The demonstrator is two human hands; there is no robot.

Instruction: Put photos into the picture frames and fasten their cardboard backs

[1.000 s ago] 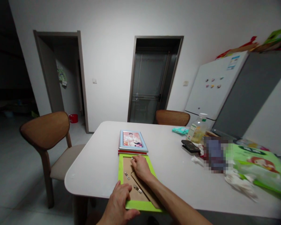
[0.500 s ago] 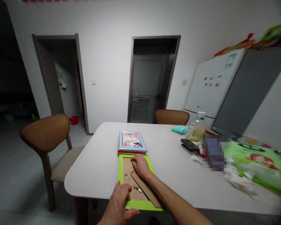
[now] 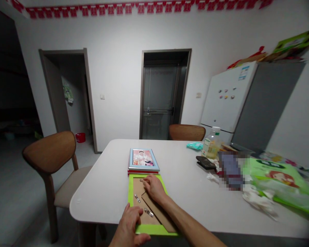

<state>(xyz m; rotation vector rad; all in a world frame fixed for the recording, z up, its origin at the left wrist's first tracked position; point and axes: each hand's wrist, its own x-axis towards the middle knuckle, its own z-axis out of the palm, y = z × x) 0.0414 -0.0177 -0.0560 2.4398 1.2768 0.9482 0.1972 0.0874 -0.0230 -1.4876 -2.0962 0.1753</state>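
White walls, topped by a red fringed garland. Two grey-framed openings: left doorway, right one holding a glazed door. Pale tiled floor, dark at far left. White surface, rounded corners. Two wooden chairs: one with beige seat at left, one behind. White refrigerator with magnets, grey side. Red bucket on the floor. Light dim, uneven.

Bare hands, bare forearms
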